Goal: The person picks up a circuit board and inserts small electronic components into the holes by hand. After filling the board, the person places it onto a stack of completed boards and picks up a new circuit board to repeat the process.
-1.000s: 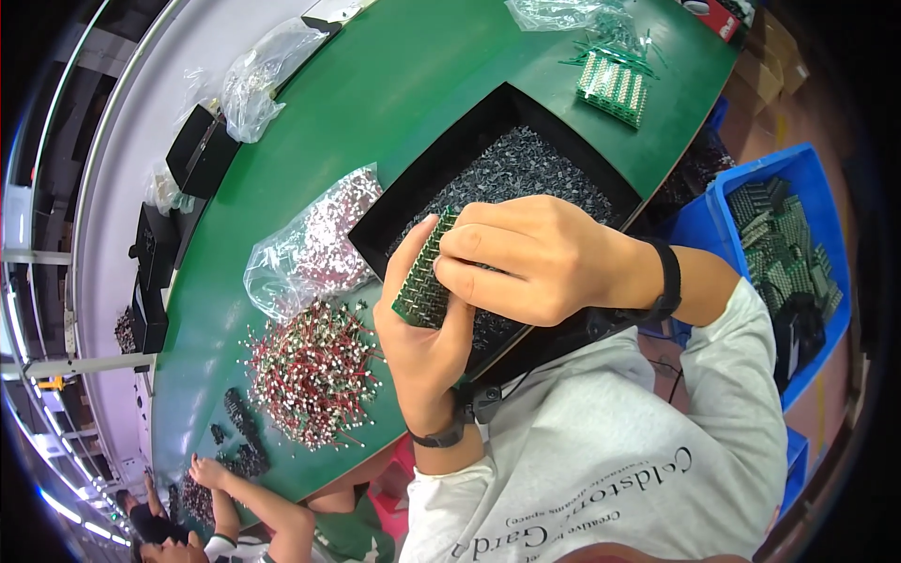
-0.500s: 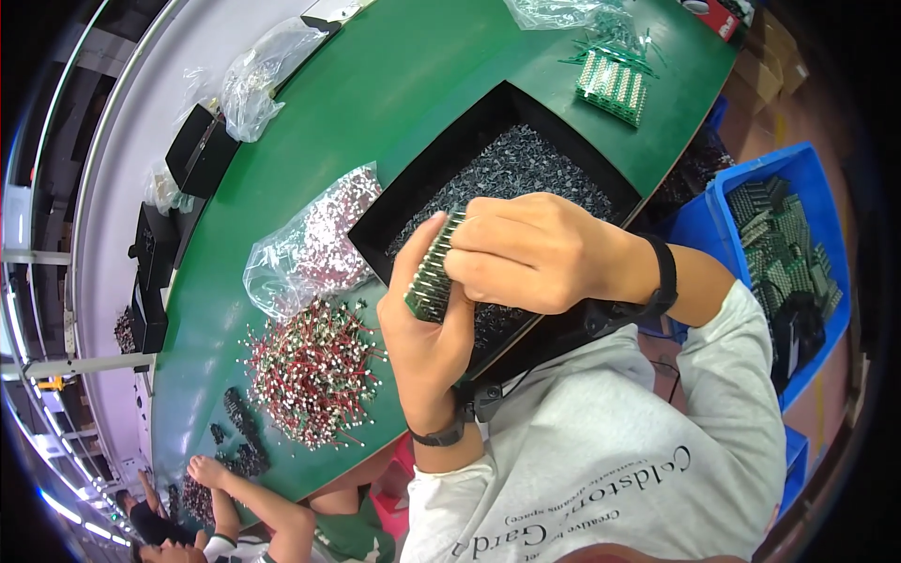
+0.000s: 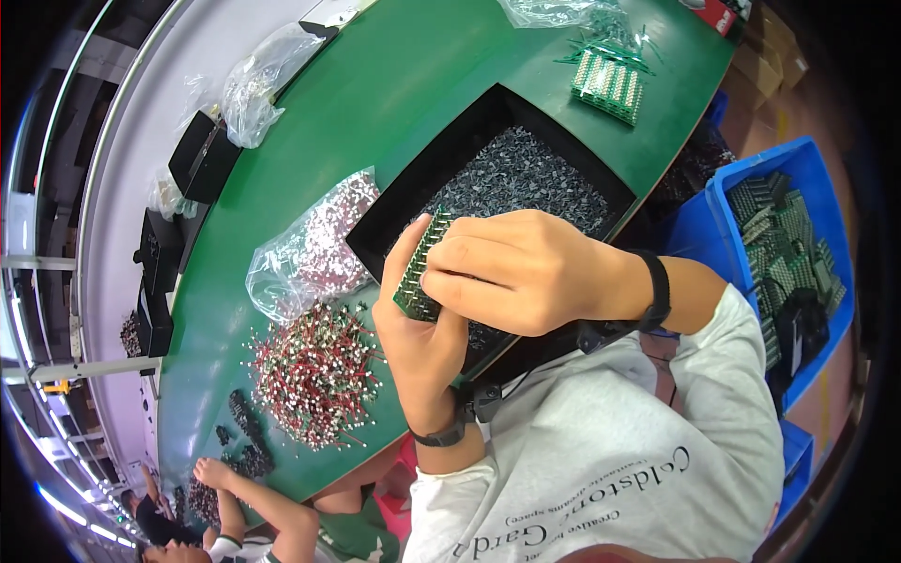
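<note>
My left hand [image 3: 420,361] is closed round a narrow stack or panel of green circuit boards [image 3: 414,289], with a row of small metal contacts along it. The thumb and fingers grip it by opposite sides, tilted upward. My right hand [image 3: 526,267] is bent over the same panel, its fingertips pinched together against its right side. Whatever those fingertips hold, if anything, is hidden. Below both hands lies a black tray [image 3: 375,218], filled with many small dark plastic pieces [image 3: 530,178].
Left of the tray, a clear bag of small white parts [image 3: 328,244] lies beside a heap of red and black wires with white connectors [image 3: 314,375]. More green boards [image 3: 608,86] lie at the far right. A blue bin of boards [image 3: 732,225] stands at right. A co-worker's hand [image 3: 212,472] works lower left.
Both hands and the board panel have shifted slightly left. My right hand has come a little lower over the panel, its fingers still pinched.
</note>
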Tool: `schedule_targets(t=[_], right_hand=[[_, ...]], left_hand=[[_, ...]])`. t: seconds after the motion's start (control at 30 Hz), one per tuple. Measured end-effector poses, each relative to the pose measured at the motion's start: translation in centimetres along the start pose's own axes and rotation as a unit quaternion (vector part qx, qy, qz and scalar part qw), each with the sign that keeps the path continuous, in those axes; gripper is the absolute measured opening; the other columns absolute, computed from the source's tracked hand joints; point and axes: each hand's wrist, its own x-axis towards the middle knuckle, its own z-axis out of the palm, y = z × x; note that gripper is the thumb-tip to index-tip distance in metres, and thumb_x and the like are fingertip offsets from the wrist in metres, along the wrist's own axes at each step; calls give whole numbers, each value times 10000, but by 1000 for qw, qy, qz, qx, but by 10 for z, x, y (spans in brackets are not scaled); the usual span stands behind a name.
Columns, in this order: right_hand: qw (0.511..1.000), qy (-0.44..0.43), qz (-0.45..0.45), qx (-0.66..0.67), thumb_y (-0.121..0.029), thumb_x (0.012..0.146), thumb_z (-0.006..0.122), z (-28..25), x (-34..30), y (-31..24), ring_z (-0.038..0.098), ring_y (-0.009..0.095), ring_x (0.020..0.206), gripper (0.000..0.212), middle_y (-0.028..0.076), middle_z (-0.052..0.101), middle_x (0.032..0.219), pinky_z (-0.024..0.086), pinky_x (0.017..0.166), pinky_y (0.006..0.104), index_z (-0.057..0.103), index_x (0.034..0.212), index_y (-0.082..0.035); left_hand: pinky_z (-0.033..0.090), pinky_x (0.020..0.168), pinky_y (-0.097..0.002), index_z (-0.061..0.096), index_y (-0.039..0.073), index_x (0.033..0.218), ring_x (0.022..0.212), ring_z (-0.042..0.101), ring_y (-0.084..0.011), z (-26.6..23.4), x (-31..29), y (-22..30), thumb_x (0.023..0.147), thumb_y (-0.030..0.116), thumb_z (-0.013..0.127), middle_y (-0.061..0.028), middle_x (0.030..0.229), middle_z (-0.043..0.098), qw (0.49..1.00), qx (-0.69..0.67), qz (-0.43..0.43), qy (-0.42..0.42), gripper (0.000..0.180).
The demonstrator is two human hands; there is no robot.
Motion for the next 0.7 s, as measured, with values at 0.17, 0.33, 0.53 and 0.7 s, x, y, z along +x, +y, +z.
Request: schedule_targets(t=[0.17, 0.33, 0.53, 0.7], right_hand=[[1000, 17, -9, -3, -47, 688, 721, 3, 0, 2, 625, 237, 665, 244, 103, 586, 846, 523, 519, 305, 633, 897, 44], [999, -17, 32, -39, -41, 695, 762, -16, -2, 11, 601, 238, 642, 235, 99, 570, 816, 507, 517, 325, 644, 888, 25], [1000, 22, 0, 6, -54, 698, 701, 3, 4, 0, 597, 235, 641, 208, 95, 569, 823, 509, 517, 314, 629, 872, 34], [999, 36, -9, -2, -64, 649, 700, 8, 8, 0, 600, 231, 648, 241, 83, 547, 793, 502, 512, 312, 619, 856, 29]], left_hand=[[515, 874, -279, 546, -18, 1366, 975, 661, -141, -3, 0, 1, 878, -18, 648, -111, 1098, 707, 1000, 22, 15, -10, 498], [515, 882, -279, 532, -30, 1368, 984, 657, -149, 3, -1, 5, 897, -62, 611, -110, 1126, 695, 997, -55, -52, 23, 479], [518, 865, -282, 544, -13, 1366, 966, 663, -141, -2, 2, -1, 880, 32, 685, -110, 1087, 705, 1000, 11, 0, 1, 509], [520, 868, -293, 532, -19, 1376, 969, 669, -148, -4, 2, -7, 883, 91, 705, -99, 1089, 704, 997, 47, 52, -22, 534]])
